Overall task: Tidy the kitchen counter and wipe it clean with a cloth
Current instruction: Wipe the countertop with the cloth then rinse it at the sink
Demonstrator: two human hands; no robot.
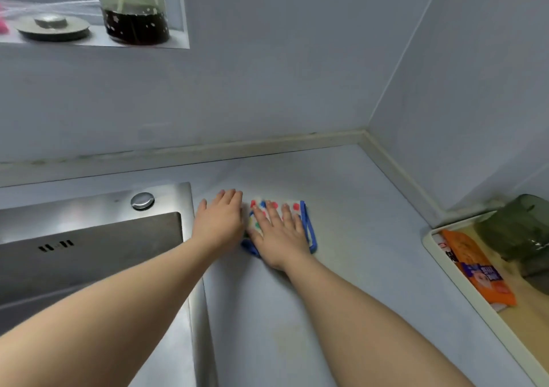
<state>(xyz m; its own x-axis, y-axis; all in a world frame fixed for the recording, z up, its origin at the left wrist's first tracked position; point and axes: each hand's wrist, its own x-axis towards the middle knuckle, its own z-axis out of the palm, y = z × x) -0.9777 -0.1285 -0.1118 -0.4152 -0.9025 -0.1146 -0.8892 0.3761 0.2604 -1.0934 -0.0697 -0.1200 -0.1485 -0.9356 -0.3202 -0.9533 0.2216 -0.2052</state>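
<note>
The right hand lies flat, fingers spread, on the dotted cloth, whose long axis runs toward the wall; the left hand lies flat and open on the bench beside it.

Pale grey walls, recessed niche

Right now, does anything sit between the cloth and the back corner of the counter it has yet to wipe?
Nothing visible does. The dotted cloth lies flat under the right hand, and the counter from there to the corner is bare. The tray sits off to the right.
</note>
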